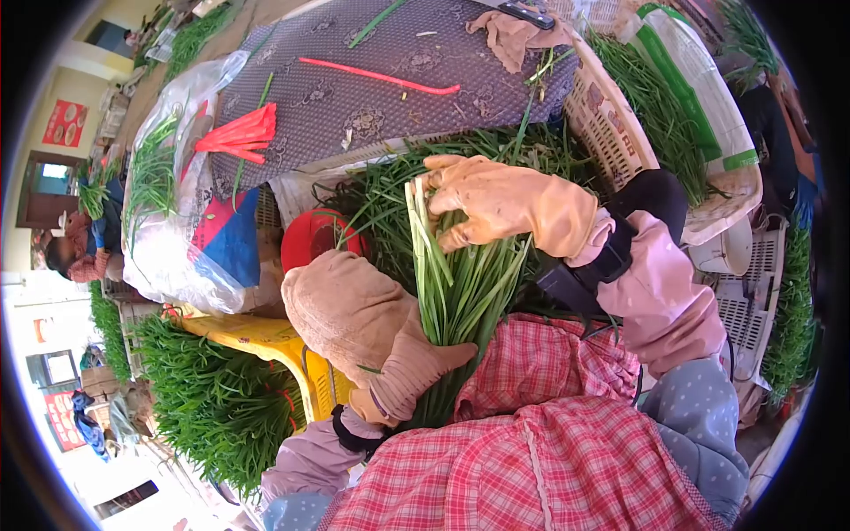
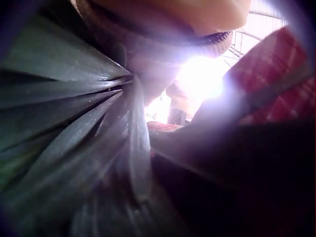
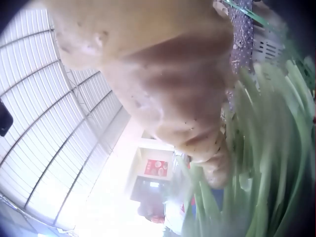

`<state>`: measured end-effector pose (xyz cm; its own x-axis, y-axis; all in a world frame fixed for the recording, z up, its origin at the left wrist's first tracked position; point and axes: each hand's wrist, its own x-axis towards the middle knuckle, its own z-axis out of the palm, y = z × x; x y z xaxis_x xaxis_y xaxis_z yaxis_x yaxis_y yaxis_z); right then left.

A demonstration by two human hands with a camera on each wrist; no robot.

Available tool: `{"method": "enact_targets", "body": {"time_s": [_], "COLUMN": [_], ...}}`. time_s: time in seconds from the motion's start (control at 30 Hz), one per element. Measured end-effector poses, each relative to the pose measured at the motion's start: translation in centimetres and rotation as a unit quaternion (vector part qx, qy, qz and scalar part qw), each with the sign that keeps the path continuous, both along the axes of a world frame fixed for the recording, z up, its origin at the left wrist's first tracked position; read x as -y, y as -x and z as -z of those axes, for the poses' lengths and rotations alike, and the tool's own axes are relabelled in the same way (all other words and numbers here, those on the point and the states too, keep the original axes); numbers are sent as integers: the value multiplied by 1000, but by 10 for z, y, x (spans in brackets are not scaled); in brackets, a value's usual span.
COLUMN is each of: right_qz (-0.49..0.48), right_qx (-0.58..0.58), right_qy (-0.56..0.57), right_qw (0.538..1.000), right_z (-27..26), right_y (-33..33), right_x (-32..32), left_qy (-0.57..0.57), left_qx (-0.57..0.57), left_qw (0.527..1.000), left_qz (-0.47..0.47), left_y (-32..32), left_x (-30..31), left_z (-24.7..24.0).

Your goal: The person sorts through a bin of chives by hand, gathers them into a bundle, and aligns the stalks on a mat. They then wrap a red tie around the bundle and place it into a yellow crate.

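My left hand (image 1: 354,310), in a brownish cloth glove, grips a thick bundle of garlic chives (image 1: 460,296) around its middle, above my lap. Pale stalk ends point up and away from me, and the green leaves (image 2: 54,118) fan out close to the left wrist camera. At the top of the bundle is my right hand (image 1: 505,199) in an orange rubber glove. Its bent fingers pinch a few pale stalks that lean out on the left side. In the right wrist view, the gloved fingertips (image 3: 215,170) sit against the stalks (image 3: 261,148).
Loose chives (image 1: 381,190) lie behind my hands. A patterned table cover (image 1: 372,80) carries a red strip (image 1: 381,75), a cloth (image 1: 509,40) and a knife (image 1: 527,13). Bundled chives (image 1: 208,398) stand left by a yellow crate (image 1: 323,380); a basket (image 1: 611,119) stands right.
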<state>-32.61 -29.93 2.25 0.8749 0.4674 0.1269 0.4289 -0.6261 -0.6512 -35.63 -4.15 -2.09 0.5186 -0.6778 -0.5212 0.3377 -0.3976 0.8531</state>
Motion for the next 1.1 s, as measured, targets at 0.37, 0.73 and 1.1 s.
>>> {"method": "enact_targets", "body": {"time_s": [0.37,0.73,1.1], "right_qz": [103,229,161], "right_qx": [-95,206,105], "right_qy": [-72,41,-229], "right_qw": [987,950,954], "right_z": [6,4,130], "right_y": [-2,55,53], "right_x": [22,2,17], "left_qy": [-8,-6,-17], "left_qx": [-26,-54,-10], "left_qw": [1000,998,1000], "left_qz": [-5,-13,-9], "left_y": [0,-2,4], "left_x": [3,2,6], "left_z": [-5,-2,-1]}}
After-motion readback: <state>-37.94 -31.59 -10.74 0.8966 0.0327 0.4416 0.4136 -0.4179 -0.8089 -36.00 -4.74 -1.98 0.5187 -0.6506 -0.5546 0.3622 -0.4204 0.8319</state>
